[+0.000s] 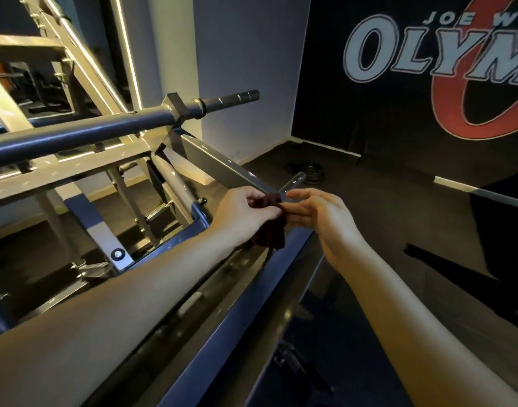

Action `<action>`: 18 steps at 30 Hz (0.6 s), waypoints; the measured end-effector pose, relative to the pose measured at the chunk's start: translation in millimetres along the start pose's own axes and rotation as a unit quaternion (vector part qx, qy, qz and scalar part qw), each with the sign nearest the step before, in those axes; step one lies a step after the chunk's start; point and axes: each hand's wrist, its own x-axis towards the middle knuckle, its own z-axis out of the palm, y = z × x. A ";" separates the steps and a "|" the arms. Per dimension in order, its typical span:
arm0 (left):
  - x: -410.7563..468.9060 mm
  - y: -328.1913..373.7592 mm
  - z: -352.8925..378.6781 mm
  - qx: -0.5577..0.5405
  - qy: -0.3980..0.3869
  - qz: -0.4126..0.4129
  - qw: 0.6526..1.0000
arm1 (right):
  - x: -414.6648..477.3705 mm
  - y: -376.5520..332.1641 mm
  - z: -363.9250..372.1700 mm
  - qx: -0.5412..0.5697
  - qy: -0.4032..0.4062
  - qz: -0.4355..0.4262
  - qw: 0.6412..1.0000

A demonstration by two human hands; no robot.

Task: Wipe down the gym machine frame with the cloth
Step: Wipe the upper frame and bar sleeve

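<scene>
A dark maroon cloth (271,230) hangs bunched between my two hands, above the blue and grey rail of the gym machine frame (234,292). My left hand (243,214) pinches the cloth's upper part from the left. From the right, my right hand (319,215) holds the cloth with its fingertips, thumb on top. Both hands sit just in front of the end of a slanted grey frame bar (222,167). The lower cloth dangles loose.
A dark horizontal bar with a plate sleeve (152,118) crosses the upper left. Silver frame beams (84,69) rise at the left. Weight plates (312,171) lie on the dark floor near the wall. A black wall with a logo (428,69) fills the right.
</scene>
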 end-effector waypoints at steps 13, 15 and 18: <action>37.5 -54.3 -49.7 0.060 -0.265 0.038 0.962 | -21.0 59.1 29.9 -0.427 0.254 0.103 0.861; 41.7 -72.5 -36.4 0.072 -0.285 0.044 0.955 | -17.0 76.6 35.8 -0.459 0.239 0.121 0.847; 42.0 -93.5 -14.1 0.055 -0.298 0.055 0.952 | -13.6 96.9 39.9 -0.451 0.253 0.123 0.847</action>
